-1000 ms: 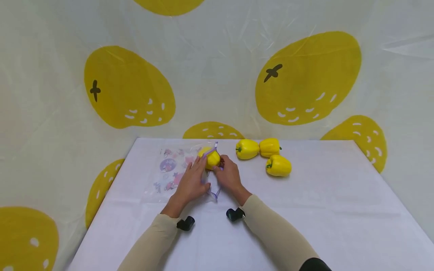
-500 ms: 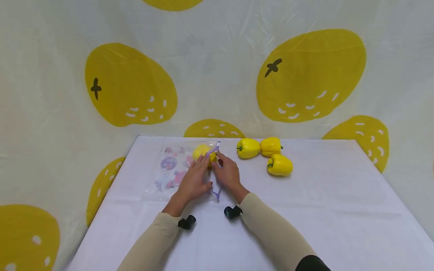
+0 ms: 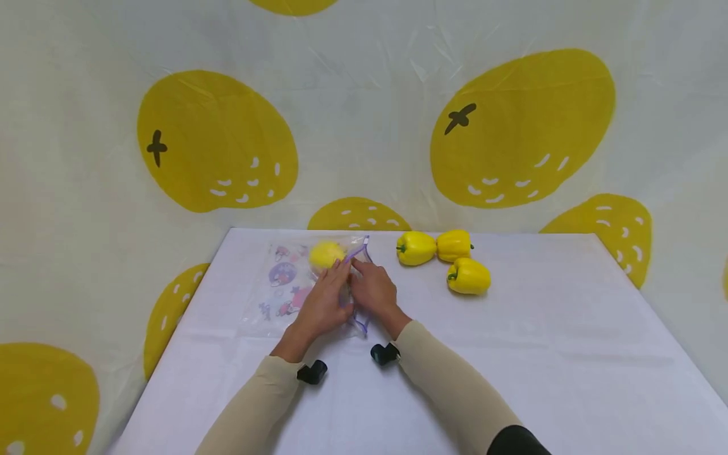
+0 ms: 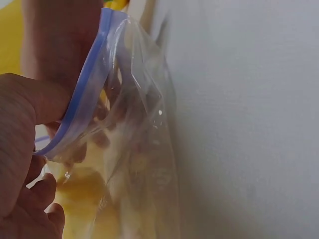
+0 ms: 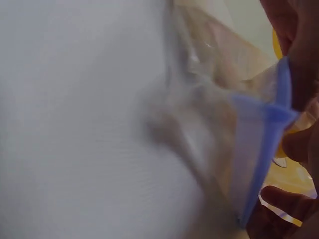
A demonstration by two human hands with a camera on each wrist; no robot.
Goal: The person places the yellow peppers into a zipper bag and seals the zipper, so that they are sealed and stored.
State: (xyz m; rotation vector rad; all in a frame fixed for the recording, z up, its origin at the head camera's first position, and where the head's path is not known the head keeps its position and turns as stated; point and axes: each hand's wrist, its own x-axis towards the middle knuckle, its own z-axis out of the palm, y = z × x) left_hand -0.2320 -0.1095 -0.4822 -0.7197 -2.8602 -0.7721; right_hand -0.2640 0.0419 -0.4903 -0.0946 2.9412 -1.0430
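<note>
A clear zip bag (image 3: 273, 297) with pink and purple prints lies flat, its purple-edged mouth facing right. Inside its far part, seen through the plastic, is a yellow bell pepper (image 3: 325, 254). My left hand (image 3: 323, 303) lies over the bag near the mouth; in the left wrist view its thumb and fingers pinch the purple zip strip (image 4: 82, 89). My right hand (image 3: 375, 291) reaches into the mouth from the right. Its fingers show through the plastic in the left wrist view, apart from the pepper in the head view; their tips are partly hidden.
Three more yellow bell peppers (image 3: 416, 248) stand loose to the right of the bag, near the far edge of the white-covered table (image 3: 540, 354). Behind the table hangs a pale cloth (image 3: 364, 126) printed with big yellow fruits.
The pepper has slid left, from the mouth deeper into the bag. My right hand has followed it leftward into the mouth and let go of it. My left hand has stayed in place.
</note>
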